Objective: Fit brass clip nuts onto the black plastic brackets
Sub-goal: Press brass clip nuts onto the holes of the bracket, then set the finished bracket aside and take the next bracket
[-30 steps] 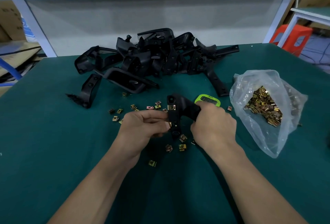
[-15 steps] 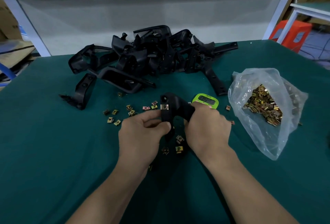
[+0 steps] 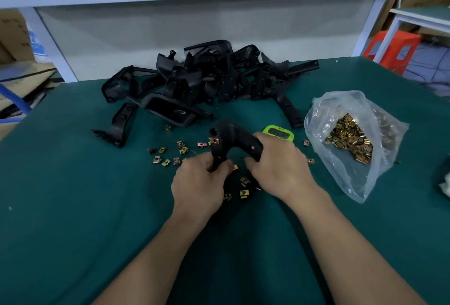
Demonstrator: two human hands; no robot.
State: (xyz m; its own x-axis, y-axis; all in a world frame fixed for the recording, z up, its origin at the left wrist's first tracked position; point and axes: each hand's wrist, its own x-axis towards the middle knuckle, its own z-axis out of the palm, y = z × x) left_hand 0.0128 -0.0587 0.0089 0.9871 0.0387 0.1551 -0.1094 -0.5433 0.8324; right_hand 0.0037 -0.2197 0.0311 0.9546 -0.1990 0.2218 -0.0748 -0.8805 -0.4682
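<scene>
Held bracket: curved black plastic bracket [image 3: 231, 138], arched like an upturned U, lifted just above the table in front of the person
Fitted nut: one brass clip nut [image 3: 214, 141] sits on its left leg, below a round hole
Left hand [image 3: 199, 183]: pinches the lower end of the left leg
Right hand [image 3: 280, 166]: fingers wrap round the right leg
Supply: loose clip nuts [image 3: 168, 156] lie scattered under and left of the hands; clear bag of nuts [image 3: 350, 139] to the right; pile of brackets [image 3: 207, 80] behind
Surface: green table [image 3: 73, 207], green timer [image 3: 278, 133] behind the right hand
Room: white shelf frame [image 3: 48, 37], orange stool [image 3: 394, 46] at far right
Change: both hands keep their grip; more of the right leg shows than a second ago
</scene>
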